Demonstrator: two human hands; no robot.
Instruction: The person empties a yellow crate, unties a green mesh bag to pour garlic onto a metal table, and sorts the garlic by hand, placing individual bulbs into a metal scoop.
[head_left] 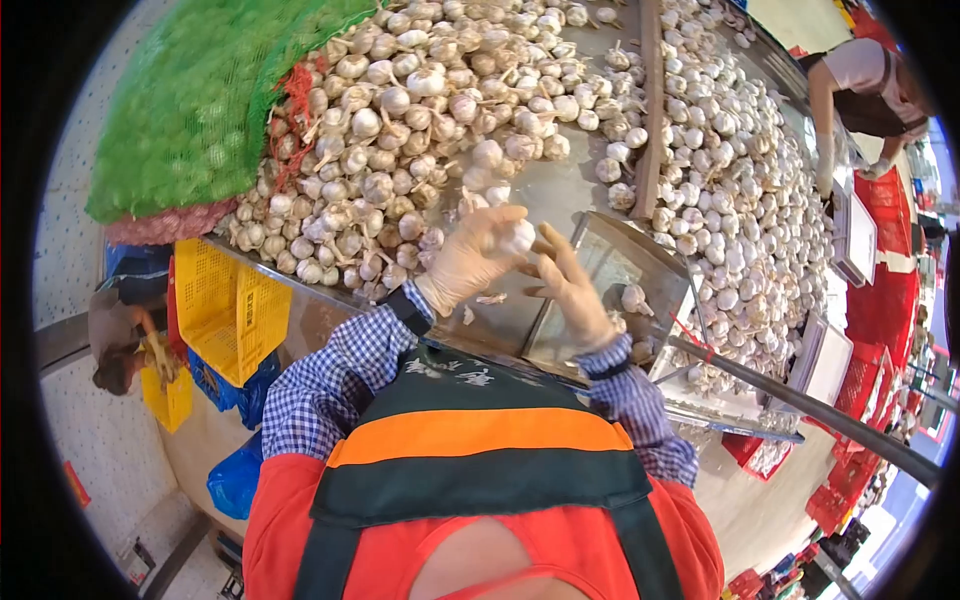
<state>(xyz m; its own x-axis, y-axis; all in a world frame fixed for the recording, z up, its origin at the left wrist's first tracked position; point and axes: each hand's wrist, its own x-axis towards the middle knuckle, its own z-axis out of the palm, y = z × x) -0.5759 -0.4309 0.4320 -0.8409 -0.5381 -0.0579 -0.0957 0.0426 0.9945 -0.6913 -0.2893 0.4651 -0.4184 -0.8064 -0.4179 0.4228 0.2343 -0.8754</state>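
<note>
My gloved left hand (475, 255) is closed on a white garlic bulb (517, 237), just above the metal table's near part. Close to the bulb's right side is my gloved right hand (572, 285), its fingers bent and apart, with nothing visible held in them. A large heap of garlic bulbs (395, 100) lies beyond and to the left of my hands. Beneath and beside my right hand is a metal tray (615, 262) with a few loose bulbs (636, 299) in it.
A divider (650, 110) separates the heap from more garlic (735, 190). Green net sacks (190, 110) lie at upper left, above a yellow crate (232, 310). A metal bar (820, 408) crosses at right. One person (870, 85) works at upper right, another (120, 335) at left.
</note>
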